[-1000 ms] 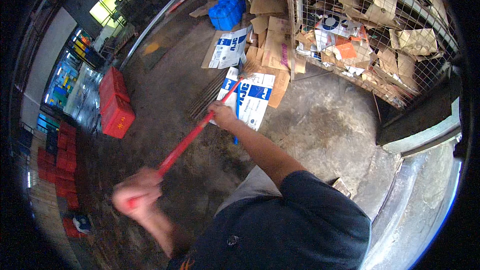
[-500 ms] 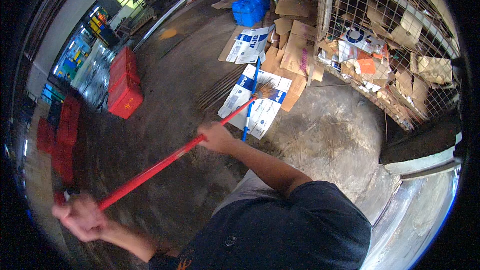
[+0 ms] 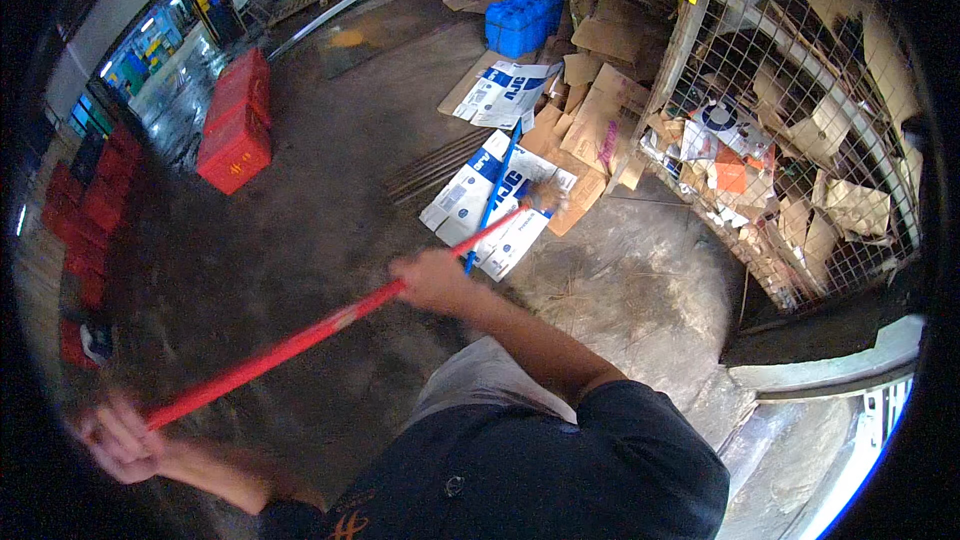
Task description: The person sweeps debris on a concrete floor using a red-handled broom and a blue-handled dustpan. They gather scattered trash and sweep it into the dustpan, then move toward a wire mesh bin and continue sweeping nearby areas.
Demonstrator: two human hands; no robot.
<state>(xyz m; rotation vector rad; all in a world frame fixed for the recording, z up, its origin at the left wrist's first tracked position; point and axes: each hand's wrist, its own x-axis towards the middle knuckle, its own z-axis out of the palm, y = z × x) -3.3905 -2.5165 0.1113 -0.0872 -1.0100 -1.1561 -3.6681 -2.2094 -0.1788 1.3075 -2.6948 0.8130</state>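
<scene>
Fingers of my right hand [image 3: 437,280] are clamped round the handle of a red broom [image 3: 290,346], partway along it; those of my left hand [image 3: 125,440] close over the butt end, though blur hides how each digit lies. Governing relation: the bristle head [image 3: 545,197] stands at two o'clock from my right hand, my left hand at eight. Long axis of the broom accordingly runs eight to two, slanting across in front of my body. Right hand is clearly the nearer to the bristles — the left is well apart from them.

Location: bristles over a flat white-and-blue carton sheet [image 3: 455,215] on the floor [image 3: 310,210], close to its three o'clock edge. Whether they touch it, I cannot tell. Handle crosses above a blue pole [image 3: 498,183] near that pole's lower end; the pole lies one to seven across the sheet. Brown cardboard [image 3: 610,105] lies just beyond, at one o'clock from the bristles. A wire-mesh cage [image 3: 680,40] stands farther out, at two from my right hand.

Condition: handle straight, red throughout save one pale patch on the eight o'clock side of my right hand — wear or label, undetermined. Bristles tan, a short tuft, smeared; single strands not distinguishable.
</scene>
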